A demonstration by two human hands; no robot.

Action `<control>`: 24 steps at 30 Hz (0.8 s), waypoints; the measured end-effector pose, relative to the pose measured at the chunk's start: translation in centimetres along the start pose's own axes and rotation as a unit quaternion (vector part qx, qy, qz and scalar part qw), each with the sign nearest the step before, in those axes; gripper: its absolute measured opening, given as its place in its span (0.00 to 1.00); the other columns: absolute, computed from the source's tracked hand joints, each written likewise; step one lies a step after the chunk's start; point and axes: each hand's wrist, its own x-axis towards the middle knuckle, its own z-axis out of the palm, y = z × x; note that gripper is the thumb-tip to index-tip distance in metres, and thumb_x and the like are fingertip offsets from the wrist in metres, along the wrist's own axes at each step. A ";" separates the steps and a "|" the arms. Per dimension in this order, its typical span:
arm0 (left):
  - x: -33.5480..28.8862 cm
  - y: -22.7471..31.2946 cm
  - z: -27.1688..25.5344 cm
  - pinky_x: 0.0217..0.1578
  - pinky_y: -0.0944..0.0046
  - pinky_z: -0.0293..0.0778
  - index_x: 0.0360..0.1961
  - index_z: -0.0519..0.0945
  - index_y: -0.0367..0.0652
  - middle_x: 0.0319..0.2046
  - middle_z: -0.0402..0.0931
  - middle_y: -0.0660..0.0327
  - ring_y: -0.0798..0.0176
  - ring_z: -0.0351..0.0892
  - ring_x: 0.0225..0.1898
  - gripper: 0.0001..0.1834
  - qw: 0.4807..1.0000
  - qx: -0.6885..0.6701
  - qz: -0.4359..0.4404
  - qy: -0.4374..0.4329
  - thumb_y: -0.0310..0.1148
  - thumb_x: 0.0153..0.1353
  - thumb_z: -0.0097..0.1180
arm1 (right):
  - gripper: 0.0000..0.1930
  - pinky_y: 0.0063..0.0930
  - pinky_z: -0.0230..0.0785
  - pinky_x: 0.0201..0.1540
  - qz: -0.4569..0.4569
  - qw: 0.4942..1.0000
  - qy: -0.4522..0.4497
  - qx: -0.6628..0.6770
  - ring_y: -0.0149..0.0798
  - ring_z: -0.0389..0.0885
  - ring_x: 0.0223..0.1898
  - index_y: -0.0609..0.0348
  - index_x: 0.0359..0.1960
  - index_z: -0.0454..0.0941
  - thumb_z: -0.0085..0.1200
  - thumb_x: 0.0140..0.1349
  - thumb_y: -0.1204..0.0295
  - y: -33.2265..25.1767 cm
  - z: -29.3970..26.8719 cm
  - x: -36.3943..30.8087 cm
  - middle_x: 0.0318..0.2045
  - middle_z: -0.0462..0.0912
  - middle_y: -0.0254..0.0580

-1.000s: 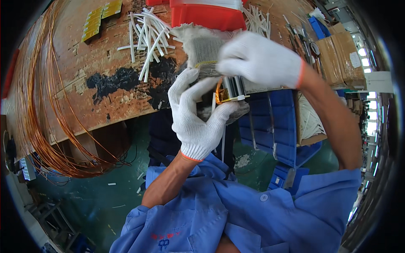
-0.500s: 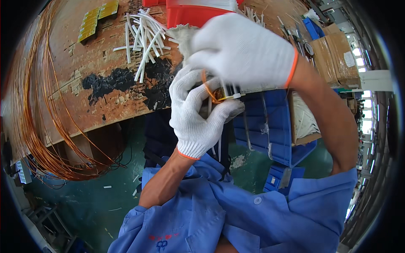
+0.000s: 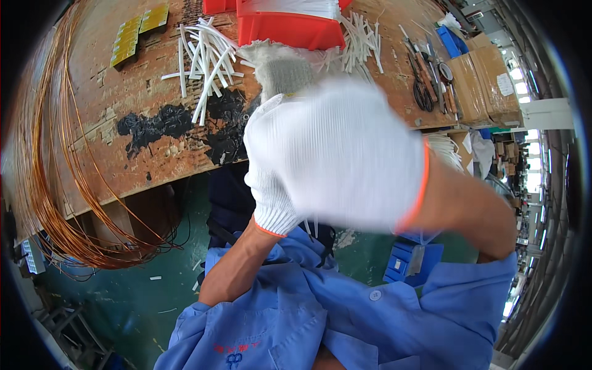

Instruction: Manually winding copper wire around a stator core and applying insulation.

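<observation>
My left hand [image 3: 264,161], in a white knit glove with an orange cuff, is at the bench's front edge, mostly covered by the right. The orange-brown copper wire coil it held half a second ago, with a white cable tie on it, is now hidden behind the right hand. My right hand [image 3: 354,154], gloved the same way, lies across the left in front of it. Motion blurs it and its fingers are hidden. Just beyond both hands a grey pad [image 3: 290,75] lies on a ragged pale cloth [image 3: 265,52].
On the worn wooden bench [image 3: 92,148] lie white tubes [image 3: 206,58], yellow parts [image 3: 129,40], a red bin [image 3: 290,28] and scissors [image 3: 422,92] among hand tools. Loops of copper wire [image 3: 46,203] hang over the left edge. A cardboard box [image 3: 484,86] stands at right.
My right hand has swung down and nearer to me from above the coil, covering the coil and much of my left hand. The left has barely moved.
</observation>
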 end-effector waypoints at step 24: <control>2.5 1.2 -1.3 0.70 0.44 0.75 0.52 0.88 0.35 0.58 0.85 0.49 0.40 0.82 0.67 0.25 0.998 0.023 0.044 0.041 0.32 0.55 0.84 | 0.18 0.39 0.77 0.40 0.205 0.916 -0.032 0.342 0.43 0.84 0.28 0.66 0.28 0.86 0.60 0.73 0.64 10.2 4.3 -1.9 0.23 0.84 0.51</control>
